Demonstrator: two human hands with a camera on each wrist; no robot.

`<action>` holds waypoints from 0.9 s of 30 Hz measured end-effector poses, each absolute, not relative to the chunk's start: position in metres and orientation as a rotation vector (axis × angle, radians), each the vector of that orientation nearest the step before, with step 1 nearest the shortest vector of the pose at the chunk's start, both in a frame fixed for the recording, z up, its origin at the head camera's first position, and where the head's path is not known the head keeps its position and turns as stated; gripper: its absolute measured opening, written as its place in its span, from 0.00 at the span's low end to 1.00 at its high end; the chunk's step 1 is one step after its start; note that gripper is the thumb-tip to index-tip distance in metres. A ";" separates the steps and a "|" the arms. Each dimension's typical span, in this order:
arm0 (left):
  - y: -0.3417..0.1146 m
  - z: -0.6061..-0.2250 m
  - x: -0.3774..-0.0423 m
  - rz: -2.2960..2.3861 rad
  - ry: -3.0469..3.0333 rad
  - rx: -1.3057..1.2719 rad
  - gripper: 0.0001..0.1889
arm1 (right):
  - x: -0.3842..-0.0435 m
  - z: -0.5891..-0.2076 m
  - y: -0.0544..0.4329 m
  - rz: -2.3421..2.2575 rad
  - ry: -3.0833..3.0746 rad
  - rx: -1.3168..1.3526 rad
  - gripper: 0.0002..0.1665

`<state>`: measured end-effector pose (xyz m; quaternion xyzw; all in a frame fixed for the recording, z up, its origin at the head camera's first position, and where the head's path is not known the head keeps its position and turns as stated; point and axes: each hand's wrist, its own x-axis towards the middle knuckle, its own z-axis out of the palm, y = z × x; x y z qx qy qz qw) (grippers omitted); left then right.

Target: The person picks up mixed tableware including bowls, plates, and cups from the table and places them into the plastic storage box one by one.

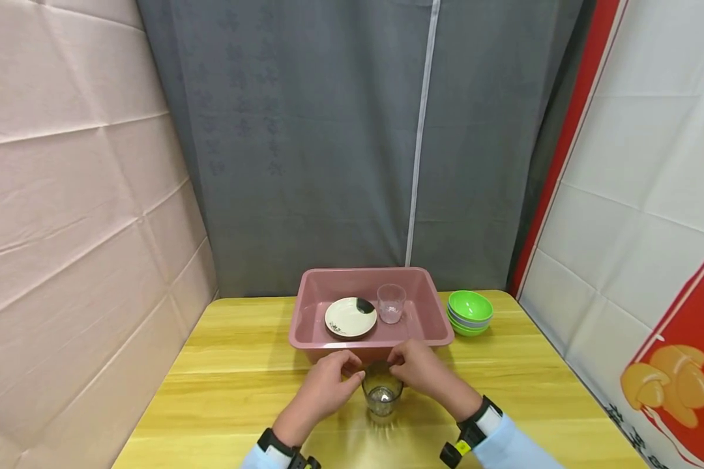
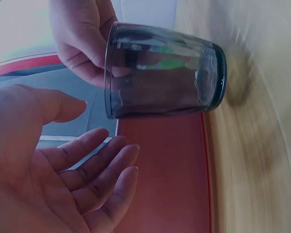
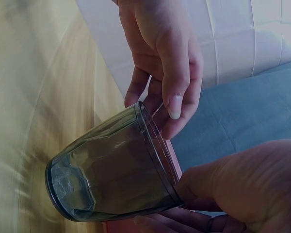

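A dark-tinted glass tumbler (image 1: pixel 382 396) stands in front of the pink basin, just above or on the wooden table. My right hand (image 1: pixel 420 370) pinches its rim between thumb and fingers, as the right wrist view shows on the glass (image 3: pixel 111 170). On the other side of the tumbler, my left hand (image 1: pixel 330 379) lies close to the rim. Its fingers are loosely bent and apart from the glass (image 2: pixel 160 73) in the left wrist view. The glass's inside looks bare.
Inside the pink basin (image 1: pixel 300 319) lie a white plate (image 1: pixel 347 318) with a dark patch and a clear glass (image 1: pixel 391 301). To the basin's right, green and grey bowls (image 1: pixel 470 303) are stacked on the table (image 1: pixel 234 378). A grey curtain (image 1: pixel 317 163) hangs behind.
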<state>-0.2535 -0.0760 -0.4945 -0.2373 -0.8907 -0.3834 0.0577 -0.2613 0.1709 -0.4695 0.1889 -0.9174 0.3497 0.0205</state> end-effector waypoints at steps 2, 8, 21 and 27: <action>-0.074 -0.494 -0.252 -1.178 -2.695 -0.715 0.07 | -0.261 -0.470 0.169 1.085 -2.845 0.584 0.05; -0.070 -0.492 -0.249 -1.203 -2.695 -0.675 0.07 | -0.259 -0.470 0.164 1.106 -2.852 0.562 0.04; -0.064 -0.491 -0.247 -1.206 -2.679 -0.556 0.08 | -0.264 -0.474 0.153 1.143 -2.847 0.507 0.03; -0.063 -0.492 -0.248 -1.209 -2.685 -0.534 0.09 | -0.262 -0.473 0.151 1.100 -2.825 0.520 0.06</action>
